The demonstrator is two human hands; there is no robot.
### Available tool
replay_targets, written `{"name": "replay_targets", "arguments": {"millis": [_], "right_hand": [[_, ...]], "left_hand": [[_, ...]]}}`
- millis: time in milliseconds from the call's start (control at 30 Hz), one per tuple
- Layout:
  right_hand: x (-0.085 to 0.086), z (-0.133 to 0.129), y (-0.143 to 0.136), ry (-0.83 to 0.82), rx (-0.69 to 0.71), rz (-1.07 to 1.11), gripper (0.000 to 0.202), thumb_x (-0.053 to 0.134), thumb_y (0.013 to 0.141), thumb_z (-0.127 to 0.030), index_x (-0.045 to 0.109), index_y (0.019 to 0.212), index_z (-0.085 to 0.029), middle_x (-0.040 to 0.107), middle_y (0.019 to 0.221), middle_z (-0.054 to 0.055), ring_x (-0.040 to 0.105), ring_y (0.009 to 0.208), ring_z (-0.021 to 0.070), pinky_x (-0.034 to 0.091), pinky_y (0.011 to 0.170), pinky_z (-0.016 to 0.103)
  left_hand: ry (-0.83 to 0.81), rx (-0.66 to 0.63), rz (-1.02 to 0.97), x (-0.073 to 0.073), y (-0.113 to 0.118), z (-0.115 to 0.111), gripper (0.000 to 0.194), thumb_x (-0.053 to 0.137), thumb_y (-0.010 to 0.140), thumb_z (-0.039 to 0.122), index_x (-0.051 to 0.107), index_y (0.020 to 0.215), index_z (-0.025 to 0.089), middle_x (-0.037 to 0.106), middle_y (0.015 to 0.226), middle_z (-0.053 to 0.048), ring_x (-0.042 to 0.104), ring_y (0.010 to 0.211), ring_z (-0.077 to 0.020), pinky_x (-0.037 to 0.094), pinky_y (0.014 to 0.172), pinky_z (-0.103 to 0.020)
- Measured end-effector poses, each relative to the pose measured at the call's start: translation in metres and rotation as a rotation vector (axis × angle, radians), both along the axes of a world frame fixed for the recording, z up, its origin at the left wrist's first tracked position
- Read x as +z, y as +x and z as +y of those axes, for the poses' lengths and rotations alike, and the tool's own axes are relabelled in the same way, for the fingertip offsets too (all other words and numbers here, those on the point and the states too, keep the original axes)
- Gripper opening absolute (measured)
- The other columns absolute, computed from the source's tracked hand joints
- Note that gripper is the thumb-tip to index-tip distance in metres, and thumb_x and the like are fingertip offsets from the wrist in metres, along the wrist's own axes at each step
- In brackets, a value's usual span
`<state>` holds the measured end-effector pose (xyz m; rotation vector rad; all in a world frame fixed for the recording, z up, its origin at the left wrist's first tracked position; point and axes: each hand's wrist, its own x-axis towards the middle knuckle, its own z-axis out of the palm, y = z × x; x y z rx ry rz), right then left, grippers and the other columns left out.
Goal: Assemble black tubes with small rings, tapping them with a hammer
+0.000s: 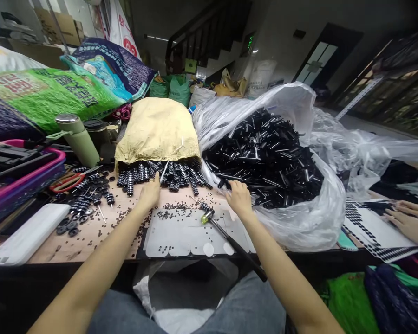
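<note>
i can't tell whether left hand or right hand grips anything. tugging one o'clock's bag could spill black parts.

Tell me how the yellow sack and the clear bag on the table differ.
The yellow sack is opaque; the clear bag is see-through. Banded rods poke from the sack's low mouth, while the bag gapes wide around loose black pieces. The left hand is by the sack, the right hand by the bag. Both open toward the person.
</note>
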<state>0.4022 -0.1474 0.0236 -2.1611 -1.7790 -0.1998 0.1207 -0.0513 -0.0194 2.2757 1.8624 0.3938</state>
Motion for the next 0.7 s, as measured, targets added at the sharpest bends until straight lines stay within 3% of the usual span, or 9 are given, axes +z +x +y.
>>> {"name": "replay_targets", "arguments": {"millis": [100,200,333,467,600,700], "right_hand": [[-0.003,0.029,-0.002,-0.042,0.012,0.067,0.041,0.060,0.072,-0.031,0.052,0.110,-0.017,0.057,0.106,0.011,0.045,0.101,0.0250,0.033,0.083,0.033],[-0.013,0.042,-0.005,-0.078,-0.044,0.183,0.029,0.053,0.077,-0.028,0.057,0.103,-0.017,0.063,0.092,0.008,0.054,0.088,0.0210,0.036,0.076,0.029],[-0.022,0.034,-0.008,-0.064,-0.127,0.335,0.024,0.040,0.082,-0.024,0.060,0.094,-0.020,0.065,0.093,0.003,0.057,0.084,0.0154,0.037,0.073,0.024],[-0.023,0.032,-0.012,-0.029,-0.254,0.457,0.036,0.040,0.081,-0.041,0.051,0.104,-0.016,0.064,0.094,0.009,0.058,0.086,0.0188,0.039,0.072,0.027],[-0.014,0.051,-0.015,0.004,-0.369,0.561,0.041,0.047,0.076,-0.044,0.049,0.103,-0.013,0.061,0.097,0.016,0.056,0.091,0.0244,0.039,0.074,0.033],[-0.002,0.054,-0.022,0.031,-0.329,0.647,0.039,0.056,0.071,-0.038,0.049,0.100,-0.013,0.060,0.096,0.014,0.057,0.089,0.0234,0.040,0.074,0.034]], "left_hand": [[-0.018,-0.039,-0.223,0.002,-0.002,-0.019,0.063,0.040,0.083,0.026,0.011,0.137,0.010,0.046,0.116,-0.023,0.051,0.099,-0.0295,0.041,0.078,-0.038],[-0.096,0.007,-0.528,0.010,-0.005,-0.045,0.074,0.050,0.079,0.037,0.010,0.138,0.016,0.048,0.113,-0.018,0.050,0.100,-0.0280,0.043,0.077,-0.038],[-0.359,0.113,-1.022,0.022,-0.004,-0.078,0.065,0.053,0.078,0.036,0.024,0.134,0.023,0.051,0.094,-0.008,0.056,0.068,-0.0142,0.047,0.058,-0.027],[-0.514,0.143,-1.415,0.023,0.007,-0.099,0.053,0.058,0.075,0.028,0.038,0.124,0.019,0.050,0.074,0.000,0.048,0.052,-0.0062,0.041,0.045,-0.018],[-0.647,0.061,-1.613,0.018,0.019,-0.111,0.046,0.058,0.074,0.032,0.044,0.116,0.019,0.052,0.074,0.002,0.048,0.048,-0.0048,0.039,0.041,-0.016],[-0.693,0.010,-1.650,0.019,0.021,-0.116,0.042,0.058,0.074,0.035,0.046,0.111,0.020,0.052,0.073,0.003,0.047,0.045,-0.0044,0.035,0.036,-0.015]]}}
